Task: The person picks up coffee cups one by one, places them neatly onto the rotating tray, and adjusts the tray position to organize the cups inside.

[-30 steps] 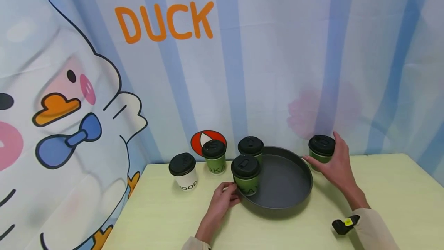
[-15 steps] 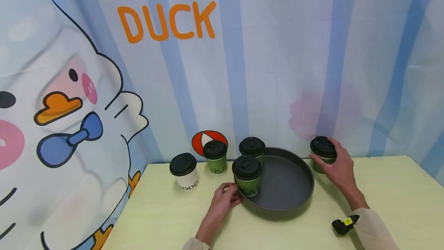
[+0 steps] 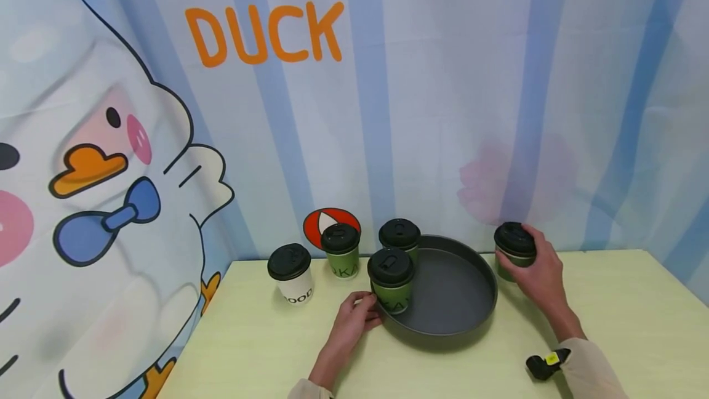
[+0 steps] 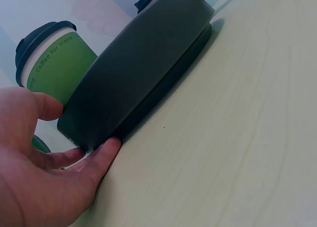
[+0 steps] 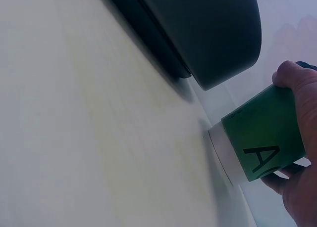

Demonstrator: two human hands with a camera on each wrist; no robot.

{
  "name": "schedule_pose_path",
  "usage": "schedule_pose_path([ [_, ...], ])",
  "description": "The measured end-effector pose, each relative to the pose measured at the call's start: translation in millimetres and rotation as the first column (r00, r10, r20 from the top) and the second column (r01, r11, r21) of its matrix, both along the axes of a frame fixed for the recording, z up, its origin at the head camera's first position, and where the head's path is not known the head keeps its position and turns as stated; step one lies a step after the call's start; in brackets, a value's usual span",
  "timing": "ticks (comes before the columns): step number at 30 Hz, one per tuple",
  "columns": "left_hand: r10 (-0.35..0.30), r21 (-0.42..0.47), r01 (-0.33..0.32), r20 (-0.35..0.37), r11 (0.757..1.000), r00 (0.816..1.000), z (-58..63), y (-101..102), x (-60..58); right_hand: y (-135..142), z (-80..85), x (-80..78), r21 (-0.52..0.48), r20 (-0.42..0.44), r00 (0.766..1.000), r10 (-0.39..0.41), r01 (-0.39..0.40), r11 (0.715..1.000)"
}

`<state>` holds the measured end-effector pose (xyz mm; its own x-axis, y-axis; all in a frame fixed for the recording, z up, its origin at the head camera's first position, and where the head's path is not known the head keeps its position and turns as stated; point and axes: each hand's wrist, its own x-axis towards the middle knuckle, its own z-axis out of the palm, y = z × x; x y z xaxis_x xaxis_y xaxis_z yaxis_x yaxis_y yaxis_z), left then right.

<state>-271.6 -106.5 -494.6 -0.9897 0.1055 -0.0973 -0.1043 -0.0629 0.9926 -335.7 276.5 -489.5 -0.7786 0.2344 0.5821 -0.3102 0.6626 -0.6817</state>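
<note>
My left hand (image 3: 351,322) pinches the near-left edge of a dark round pan (image 3: 454,303). In the left wrist view its thumb is at the rim and its fingers reach under the side. A green paper coffee cup (image 3: 392,291) with a black lid stands inside the pan by that hand. Behind it, partly hidden, another green cup (image 3: 400,234) appears to stand in the pan too. Right of the pan, my right hand (image 3: 543,276) grips an upright green coffee cup (image 5: 267,135) around its side. Whether this cup's base touches the table I cannot tell.
Left of the pan stand a white lidded cup (image 3: 296,288) and another green cup (image 3: 342,260). A small black device with a yellow label (image 3: 548,363) is at my right sleeve. A printed curtain (image 3: 432,109) hangs behind the pale table (image 3: 249,350).
My right hand has closed from a wide spread onto the green cup, which has shifted slightly nearer to me. My left hand and the pan look unmoved.
</note>
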Motion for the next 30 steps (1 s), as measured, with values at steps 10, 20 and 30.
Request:
schedule_pose_path([
  [10,0.005,-0.003,-0.005,0.017,1.0,1.0,-0.8,1.7,0.4,4.7,7.3,10.5,0.023,-0.016,1.0,-0.012,0.013,1.0],
  [20,-0.001,-0.006,0.001,-0.012,1.0,1.0,4.6,-2.1,-0.6,5.2,47.7,27.8,-0.016,-0.084,0.995,-0.047,0.046,0.999],
  [30,-0.001,-0.012,0.001,0.017,1.0,1.0,-1.5,-1.2,-2.6,-16.2,75.1,44.3,0.002,-0.144,0.989,0.018,-0.018,1.0],
])
